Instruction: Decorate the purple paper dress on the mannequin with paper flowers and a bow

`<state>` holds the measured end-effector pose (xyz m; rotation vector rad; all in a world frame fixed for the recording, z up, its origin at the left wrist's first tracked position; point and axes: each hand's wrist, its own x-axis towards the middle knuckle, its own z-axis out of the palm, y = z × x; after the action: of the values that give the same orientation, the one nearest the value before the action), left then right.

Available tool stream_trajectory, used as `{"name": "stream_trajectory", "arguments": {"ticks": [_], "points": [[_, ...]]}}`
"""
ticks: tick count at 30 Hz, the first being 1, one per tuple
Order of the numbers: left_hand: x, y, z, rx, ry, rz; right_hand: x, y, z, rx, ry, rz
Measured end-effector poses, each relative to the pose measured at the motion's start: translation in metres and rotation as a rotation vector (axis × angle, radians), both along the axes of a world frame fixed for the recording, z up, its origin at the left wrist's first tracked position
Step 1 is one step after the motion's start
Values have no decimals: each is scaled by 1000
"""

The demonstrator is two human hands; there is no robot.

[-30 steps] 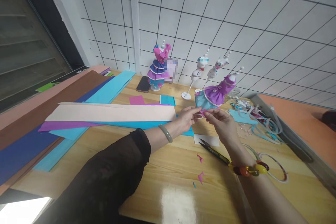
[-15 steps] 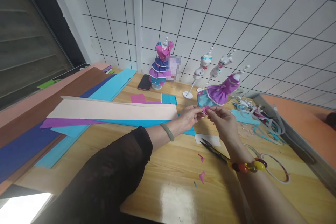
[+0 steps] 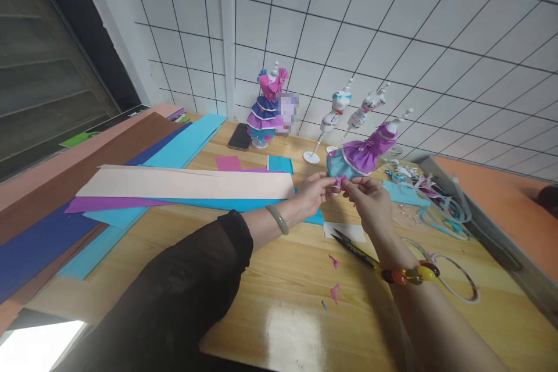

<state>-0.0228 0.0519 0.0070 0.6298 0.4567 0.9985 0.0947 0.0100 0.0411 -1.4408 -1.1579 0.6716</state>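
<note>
Between the fingertips of both hands is a small pink paper piece, largely covered by the fingers. My left hand pinches it from the left, and my right hand pinches it from the right. Right behind the fingers, a doll-sized dress form leans to the right in a purple and light-blue dress. Whether the pink piece touches the dress hem, I cannot tell. Black scissors lie below my right hand, partly hidden by the wrist, across a white paper piece.
To the left, long crepe paper sheets lie layered in several colours. A phone rests beside a dressed form near the tiled wall. Two white forms stand behind. Ribbons and hoops lie right; pink scraps lie in front.
My fingers have shifted slightly around the pink paper piece, and more of it shows between them. Both hands keep their pinch; the things on the table stay in place.
</note>
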Motion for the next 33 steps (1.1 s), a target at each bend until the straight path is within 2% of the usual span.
{"name": "stream_trajectory", "arguments": {"ticks": [4,8,13,17,25,29,33], "points": [[0,2,1,-30,-4,5,6,-7,-3,30,72,38],[0,4,2,-56,8,-15,18,-19,-4,-4,63,51],[0,-2,7,99,64,-38,30,-39,0,-133,-46,134],[2,-3,9,173,163,-3,34,-52,4,-203,-101,205],[0,5,6,117,136,22,39,-69,17,-214,-105,185],[-1,7,4,109,118,-3,55,-87,22,-240,-123,147],[0,10,-1,100,97,-18,73,-111,19,-285,-167,83]]}}
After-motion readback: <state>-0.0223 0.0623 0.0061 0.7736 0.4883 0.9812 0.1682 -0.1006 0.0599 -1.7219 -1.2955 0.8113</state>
